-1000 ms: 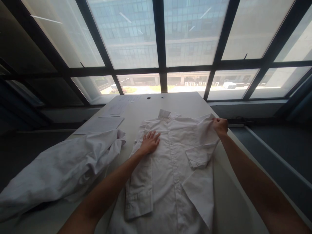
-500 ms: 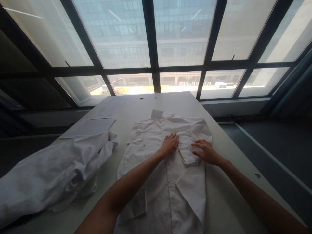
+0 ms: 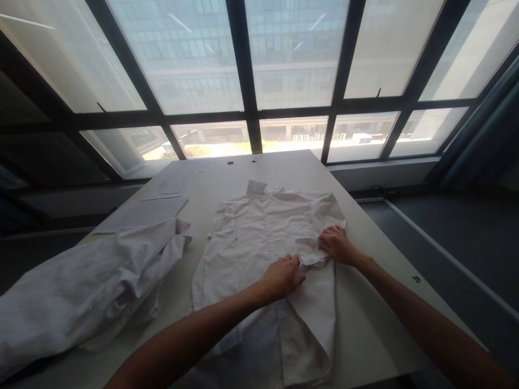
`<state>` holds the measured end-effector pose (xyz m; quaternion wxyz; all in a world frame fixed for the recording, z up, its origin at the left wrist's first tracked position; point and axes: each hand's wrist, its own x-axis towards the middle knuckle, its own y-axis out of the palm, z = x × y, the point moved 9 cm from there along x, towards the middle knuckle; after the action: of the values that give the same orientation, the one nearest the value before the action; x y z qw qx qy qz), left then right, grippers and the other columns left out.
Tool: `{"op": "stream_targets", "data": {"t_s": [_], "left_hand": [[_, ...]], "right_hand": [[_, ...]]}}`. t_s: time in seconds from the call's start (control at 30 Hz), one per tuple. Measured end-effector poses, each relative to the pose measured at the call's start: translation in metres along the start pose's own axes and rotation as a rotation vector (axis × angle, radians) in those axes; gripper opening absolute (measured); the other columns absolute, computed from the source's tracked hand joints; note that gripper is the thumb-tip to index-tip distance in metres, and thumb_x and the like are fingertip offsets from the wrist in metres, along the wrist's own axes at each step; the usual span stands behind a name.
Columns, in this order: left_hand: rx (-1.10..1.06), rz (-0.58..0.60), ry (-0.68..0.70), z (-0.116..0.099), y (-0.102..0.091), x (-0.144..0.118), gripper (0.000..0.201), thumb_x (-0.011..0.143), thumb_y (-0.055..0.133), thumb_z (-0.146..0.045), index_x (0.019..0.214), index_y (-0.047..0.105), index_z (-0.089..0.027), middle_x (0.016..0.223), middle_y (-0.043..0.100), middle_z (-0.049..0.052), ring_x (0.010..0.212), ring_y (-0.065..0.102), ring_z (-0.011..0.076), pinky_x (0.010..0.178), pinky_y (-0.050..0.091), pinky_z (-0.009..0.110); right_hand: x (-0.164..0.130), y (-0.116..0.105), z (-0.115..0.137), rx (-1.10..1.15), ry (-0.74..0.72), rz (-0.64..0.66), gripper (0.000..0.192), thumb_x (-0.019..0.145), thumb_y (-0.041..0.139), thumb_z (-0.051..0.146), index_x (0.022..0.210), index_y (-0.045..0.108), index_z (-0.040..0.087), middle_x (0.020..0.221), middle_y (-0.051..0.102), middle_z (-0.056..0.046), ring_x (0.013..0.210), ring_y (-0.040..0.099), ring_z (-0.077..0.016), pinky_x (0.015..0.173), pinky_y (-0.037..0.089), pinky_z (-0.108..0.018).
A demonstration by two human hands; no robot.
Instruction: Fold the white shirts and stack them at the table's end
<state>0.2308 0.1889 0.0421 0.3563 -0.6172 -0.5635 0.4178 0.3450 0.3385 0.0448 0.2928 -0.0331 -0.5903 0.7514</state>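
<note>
we have the white shirt (image 3: 259,237) lying button-side up in the middle of the counter (image 3: 373,302), collar at twelve o'clock. our right hand (image 3: 336,244) rests flat on the folded-in sleeve (image 3: 314,254) at about three o'clock of the shirt, fingers spread and gripping nothing. our left hand (image 3: 284,275) sits just beside it at five o'clock of the placket, fingers curled loosely onto the cloth; we cannot tell whether they pinch a fold. to do this well, we judge the palms should press evenly and slide along the fold edge so no crease bunches. a heap of white garments (image 3: 89,286) lies at nine o'clock, with papers (image 3: 141,213) at eleven o'clock.
</note>
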Motion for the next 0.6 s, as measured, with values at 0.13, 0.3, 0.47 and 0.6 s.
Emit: {"op": "stream_targets", "data": {"t_s": [0.13, 0.3, 0.47, 0.6], "left_hand": [[-0.104, 0.049, 0.030, -0.009, 0.011, -0.011, 0.040, 0.088, 0.067, -0.039, 0.122, 0.061, -0.021, 0.103, 0.071, 0.007, 0.093, 0.067, 0.0254, 0.079, 0.047, 0.031], [-0.237, 0.062, 0.047, -0.004, 0.019, -0.007, 0.045, 0.082, 0.065, -0.024, 0.127, 0.065, -0.019, 0.089, 0.071, 0.003, 0.081, 0.064, 0.0198, 0.072, 0.043, 0.027], [-0.550, 0.136, 0.082, -0.030, 0.017, -0.003, 0.036, 0.080, 0.056, -0.015, 0.111, 0.074, -0.012, 0.066, 0.056, -0.004, 0.061, 0.050, 0.0115, 0.058, 0.036, 0.024], [-0.782, 0.221, 0.166, -0.088, 0.024, 0.003, 0.046, 0.088, 0.056, -0.022, 0.132, 0.065, -0.012, 0.074, 0.060, -0.003, 0.062, 0.051, 0.0107, 0.058, 0.038, 0.022]], "right_hand": [[0.021, -0.030, -0.013, 0.184, 0.143, -0.270, 0.010, 0.089, 0.058, 0.025, 0.082, 0.064, 0.021, 0.087, 0.068, -0.006, 0.091, 0.062, -0.0243, 0.092, 0.042, -0.042], [0.006, -0.070, -0.070, 0.753, 0.436, -0.849, 0.019, 0.086, 0.063, 0.039, 0.081, 0.058, 0.021, 0.070, 0.058, 0.002, 0.066, 0.053, -0.0149, 0.064, 0.042, -0.028], [-0.006, -0.080, -0.108, 1.163, 0.523, -1.093, 0.026, 0.081, 0.067, 0.044, 0.086, 0.049, 0.026, 0.074, 0.056, 0.004, 0.064, 0.052, -0.0135, 0.055, 0.043, -0.026], [0.006, -0.112, -0.126, 0.964, 0.478, -1.034, 0.023, 0.087, 0.059, 0.048, 0.087, 0.047, 0.028, 0.074, 0.055, 0.002, 0.066, 0.052, -0.0166, 0.055, 0.046, -0.030]]}}
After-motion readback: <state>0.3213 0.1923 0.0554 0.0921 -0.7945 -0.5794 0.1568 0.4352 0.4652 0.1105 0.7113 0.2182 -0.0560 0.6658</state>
